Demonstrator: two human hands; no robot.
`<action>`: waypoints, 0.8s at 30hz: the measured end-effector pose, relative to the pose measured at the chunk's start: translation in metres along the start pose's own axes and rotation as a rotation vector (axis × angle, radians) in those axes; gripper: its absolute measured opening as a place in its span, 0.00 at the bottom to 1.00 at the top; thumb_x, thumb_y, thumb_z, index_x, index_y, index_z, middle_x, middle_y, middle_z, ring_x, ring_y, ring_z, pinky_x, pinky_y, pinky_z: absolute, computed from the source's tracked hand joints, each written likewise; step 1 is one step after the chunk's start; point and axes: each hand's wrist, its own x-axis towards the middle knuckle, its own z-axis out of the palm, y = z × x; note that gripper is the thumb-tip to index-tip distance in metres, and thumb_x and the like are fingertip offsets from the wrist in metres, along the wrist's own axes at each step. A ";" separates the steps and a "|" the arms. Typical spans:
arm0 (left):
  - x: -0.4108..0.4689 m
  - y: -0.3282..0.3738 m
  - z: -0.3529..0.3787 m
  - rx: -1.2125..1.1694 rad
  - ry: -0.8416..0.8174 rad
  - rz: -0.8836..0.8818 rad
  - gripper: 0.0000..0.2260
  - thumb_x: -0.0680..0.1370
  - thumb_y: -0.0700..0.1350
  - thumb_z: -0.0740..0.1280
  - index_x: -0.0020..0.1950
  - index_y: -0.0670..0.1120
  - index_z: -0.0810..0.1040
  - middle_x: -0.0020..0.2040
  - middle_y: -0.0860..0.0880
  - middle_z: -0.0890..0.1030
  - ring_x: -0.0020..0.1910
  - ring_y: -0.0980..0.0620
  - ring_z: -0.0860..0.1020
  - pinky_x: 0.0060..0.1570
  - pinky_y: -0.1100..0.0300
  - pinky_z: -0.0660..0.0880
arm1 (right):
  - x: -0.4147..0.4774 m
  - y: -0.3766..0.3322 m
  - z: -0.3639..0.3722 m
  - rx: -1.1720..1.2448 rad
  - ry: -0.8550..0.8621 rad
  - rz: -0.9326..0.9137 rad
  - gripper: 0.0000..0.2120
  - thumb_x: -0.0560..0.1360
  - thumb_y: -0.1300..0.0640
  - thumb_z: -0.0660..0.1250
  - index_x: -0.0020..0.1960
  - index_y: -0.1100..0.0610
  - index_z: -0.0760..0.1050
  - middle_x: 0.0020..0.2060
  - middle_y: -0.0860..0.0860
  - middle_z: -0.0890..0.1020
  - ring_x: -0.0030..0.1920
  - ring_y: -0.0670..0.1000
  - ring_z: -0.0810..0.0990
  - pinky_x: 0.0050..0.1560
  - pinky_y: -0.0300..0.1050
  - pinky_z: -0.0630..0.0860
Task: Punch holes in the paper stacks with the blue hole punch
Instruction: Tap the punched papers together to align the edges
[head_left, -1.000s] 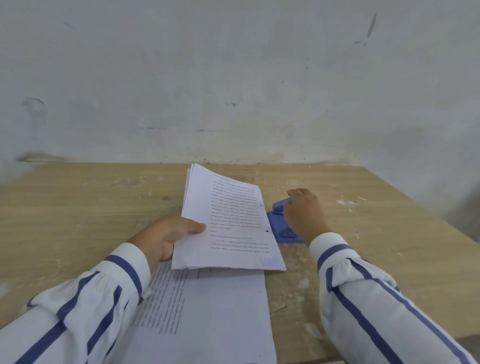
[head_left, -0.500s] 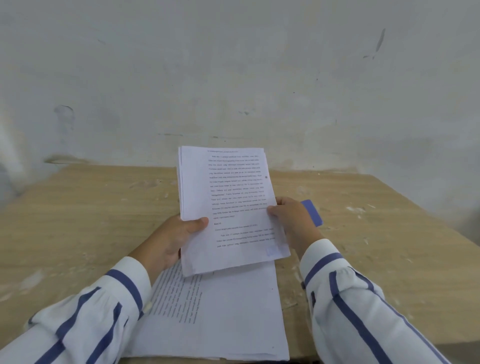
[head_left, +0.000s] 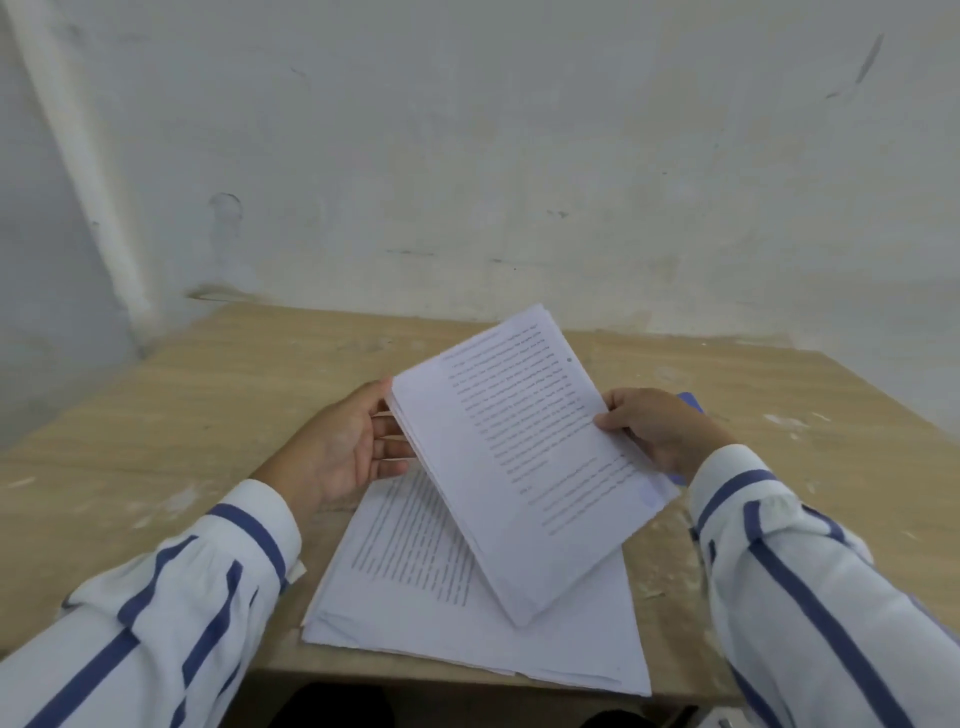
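I hold a stack of printed white paper (head_left: 524, 457) up over the table, tilted so its top leans to the right. My right hand (head_left: 654, 431) pinches its right edge, thumb on the front. My left hand (head_left: 348, 441) has its fingers spread against the stack's left edge. A punched hole shows near the stack's upper right edge. A second paper stack (head_left: 415, 597) lies flat on the table under it. The blue hole punch (head_left: 691, 402) is almost fully hidden behind my right hand; only a blue corner shows.
The wooden table (head_left: 156, 441) has pale scuffed patches and ends at a grey-white wall behind. Its near edge runs just below the flat stack, which overhangs it slightly. My striped sleeves fill both lower corners.
My right hand left the hole punch and took the stack's right edge. The stack rose off the table and then rotated clockwise. My left hand loosened from a thumb-over grip to spread fingers.
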 end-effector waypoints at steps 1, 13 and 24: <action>-0.001 0.000 -0.006 0.008 0.018 -0.014 0.18 0.79 0.59 0.58 0.48 0.45 0.78 0.32 0.47 0.82 0.26 0.52 0.79 0.25 0.62 0.77 | 0.001 -0.002 0.002 -0.047 -0.039 0.014 0.07 0.77 0.63 0.61 0.44 0.61 0.78 0.49 0.59 0.84 0.51 0.61 0.82 0.56 0.60 0.77; -0.007 -0.004 -0.035 0.451 0.273 -0.192 0.18 0.80 0.52 0.61 0.53 0.37 0.76 0.43 0.41 0.81 0.34 0.46 0.77 0.33 0.55 0.77 | 0.003 -0.031 0.059 -0.818 -0.345 -0.076 0.05 0.76 0.60 0.62 0.42 0.56 0.76 0.43 0.54 0.80 0.41 0.53 0.73 0.46 0.47 0.70; -0.002 -0.002 -0.020 0.591 0.256 -0.184 0.10 0.77 0.43 0.63 0.49 0.36 0.75 0.39 0.41 0.78 0.31 0.47 0.75 0.30 0.57 0.76 | 0.004 -0.026 0.104 -1.126 -0.228 -0.309 0.07 0.77 0.61 0.58 0.52 0.58 0.73 0.50 0.55 0.78 0.46 0.54 0.73 0.41 0.42 0.68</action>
